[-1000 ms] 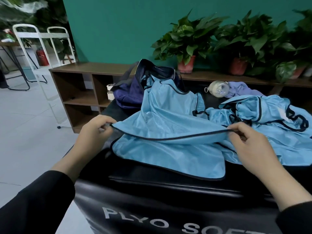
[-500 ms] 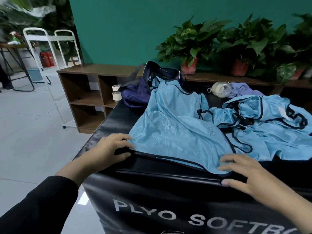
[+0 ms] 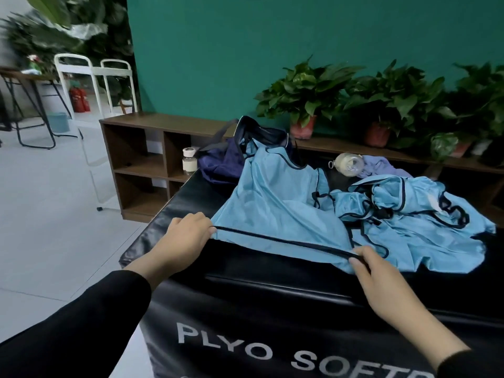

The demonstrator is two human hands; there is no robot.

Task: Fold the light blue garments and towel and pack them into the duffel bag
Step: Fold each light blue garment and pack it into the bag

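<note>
While I watch from afar, my left hand [image 3: 188, 236] pinches the light blue garment's [image 3: 275, 205] hem corner at frame centre-left; my right hand [image 3: 379, 279] pinches the same dark-trimmed hem at lower right. Duffel bag [image 3: 226, 162]: upper centre, behind the garment on the black plyo box [image 3: 272, 309].

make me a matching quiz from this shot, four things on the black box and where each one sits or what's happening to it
Things:
1. spread blue vest
2. crumpled blue vests
3. navy duffel bag
4. clear bottle

Places or states:
A. lying on its side at the far edge, beside a lilac cloth
B. far left corner, mouth open
C. hem held by the left hand and right hand
D. heaped on the right

Pairs: 1-C, 2-D, 3-B, 4-A
</note>
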